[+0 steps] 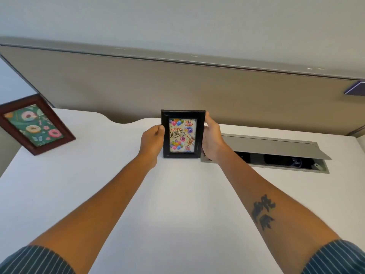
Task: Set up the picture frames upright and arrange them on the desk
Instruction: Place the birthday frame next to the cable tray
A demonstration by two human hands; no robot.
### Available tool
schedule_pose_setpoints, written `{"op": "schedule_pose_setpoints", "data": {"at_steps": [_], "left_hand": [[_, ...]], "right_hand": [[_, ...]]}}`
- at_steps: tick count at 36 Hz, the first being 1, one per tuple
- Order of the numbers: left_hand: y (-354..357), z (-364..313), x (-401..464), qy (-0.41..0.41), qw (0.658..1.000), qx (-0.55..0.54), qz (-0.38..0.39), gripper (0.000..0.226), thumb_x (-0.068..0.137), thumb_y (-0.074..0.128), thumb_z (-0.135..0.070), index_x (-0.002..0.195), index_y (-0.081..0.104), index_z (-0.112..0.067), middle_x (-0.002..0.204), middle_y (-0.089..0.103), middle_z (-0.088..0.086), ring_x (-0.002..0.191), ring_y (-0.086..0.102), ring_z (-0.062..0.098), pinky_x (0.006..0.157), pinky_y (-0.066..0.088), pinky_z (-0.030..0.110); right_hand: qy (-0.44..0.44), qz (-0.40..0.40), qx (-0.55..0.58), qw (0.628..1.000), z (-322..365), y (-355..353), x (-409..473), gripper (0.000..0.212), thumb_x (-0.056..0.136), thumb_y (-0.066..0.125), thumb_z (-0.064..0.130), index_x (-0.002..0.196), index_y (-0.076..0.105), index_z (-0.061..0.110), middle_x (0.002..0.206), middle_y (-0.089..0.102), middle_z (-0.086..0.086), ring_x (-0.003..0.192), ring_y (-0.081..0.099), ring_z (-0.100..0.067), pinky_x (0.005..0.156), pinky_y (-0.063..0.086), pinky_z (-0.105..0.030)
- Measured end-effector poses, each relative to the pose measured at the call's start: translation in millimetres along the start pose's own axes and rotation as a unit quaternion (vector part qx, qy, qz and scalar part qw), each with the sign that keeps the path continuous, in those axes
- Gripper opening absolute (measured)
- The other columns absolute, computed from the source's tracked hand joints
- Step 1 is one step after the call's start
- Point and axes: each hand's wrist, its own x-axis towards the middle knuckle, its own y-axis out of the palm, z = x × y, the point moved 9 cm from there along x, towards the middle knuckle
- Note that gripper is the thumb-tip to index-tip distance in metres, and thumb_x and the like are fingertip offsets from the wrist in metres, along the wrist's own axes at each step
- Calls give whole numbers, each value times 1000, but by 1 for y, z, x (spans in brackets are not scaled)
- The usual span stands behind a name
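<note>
A: Where does the grip stand at this moment?

B: Both hands are closed on the black frame (182, 134), one per side; the left hand (151, 139) pinches its left edge about halfway up, thumb to the front, and the right hand (211, 139) wraps the right edge with fingers running up toward the top corner; the frame stands upright between them, bottom edge at the white desk (177, 194), toward the back.

A: How should the step be finished well?

B: I would settle the bottom edge flat first; then ease the pinch on one side while the other steadies it; whether a stand is folded out behind the frame I cannot tell, since the back is hidden from here, so I would test the lean before letting go entirely; the open cable tray (276, 153) lies just beyond the right hand, and I would keep the frame's foot off its lip.

A: And the frame itself?

B: Black moulding, portrait format, facing the wearer; the print reads "Happy Birthday" among coloured balloons; it looks light and rigid, easy to nudge square.

A: Anything else in the arrangement?

B: A brown frame (35, 125) with a doughnut print stands well off to the left of the left hand, leaning back; the beige partition (177, 91) rises behind the grip; the two frames are well apart.
</note>
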Motion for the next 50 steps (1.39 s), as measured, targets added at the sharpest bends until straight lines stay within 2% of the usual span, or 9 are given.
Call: {"op": "schedule_pose_setpoints", "data": {"at_steps": [3,8,17,21,28,34,38,41,50], "left_hand": [[1,-1,10,-4,1000,9,-1,21,112,44,-39,114,57,-23,118,63,0,115,61,22,97,54,41],[4,-5,16,-3,1000,14,2,22,112,42,-39,113,58,-23,118,64,2,117,62,22,100,56,43],[9,3,12,-10,1000,3,10,22,112,43,-41,114,58,-25,115,64,-1,114,62,21,85,52,33],[8,6,7,-7,1000,3,20,31,112,43,-42,126,60,-21,122,65,0,119,62,22,88,53,33],[5,3,2,-10,1000,16,24,40,111,44,-41,137,60,-16,138,66,8,125,63,27,100,55,41],[-2,0,-6,-11,999,32,18,47,110,46,-45,148,52,-20,153,56,7,137,56,28,114,49,50],[-9,-1,-27,-2,999,45,13,57,106,48,-54,156,41,-27,162,46,3,146,46,28,110,45,45],[-8,4,-54,12,999,37,31,67,102,51,-59,160,32,-30,166,39,2,149,43,27,105,46,40],[4,36,-165,83,976,179,96,86,95,51,-66,166,17,-31,176,17,-2,160,22,23,125,28,46]], "right_hand": [[-12,2,4,1000,4,0,11,80,101,32,83,130,78,24,117,85,-4,98,84,-21,73,64,-38],[-29,-16,3,999,6,-6,22,80,99,35,83,137,74,25,129,81,-5,123,76,-29,102,57,-50],[-32,-6,-5,999,5,-10,17,76,101,34,81,135,75,28,127,82,0,124,73,-26,94,55,-44],[-36,-2,-6,999,2,-10,9,74,104,33,78,139,72,27,131,80,-1,125,73,-26,94,56,-44],[-39,25,3,999,-3,-9,2,72,108,29,73,147,66,24,145,72,-5,135,66,-30,116,48,-53],[-48,10,-26,998,-4,-16,-8,72,111,28,68,159,51,19,157,60,-7,141,59,-26,119,44,-44],[-71,-47,-43,995,-6,-36,-26,61,112,40,61,151,57,17,153,63,-5,144,56,-24,129,36,-48],[-122,-123,-38,984,-10,-60,-54,36,110,50,51,125,68,23,136,67,1,139,58,-21,123,41,-42],[-232,-200,-258,916,-74,-102,-176,50,111,61,35,158,51,22,163,50,6,153,41,-13,128,32,-35]]}}
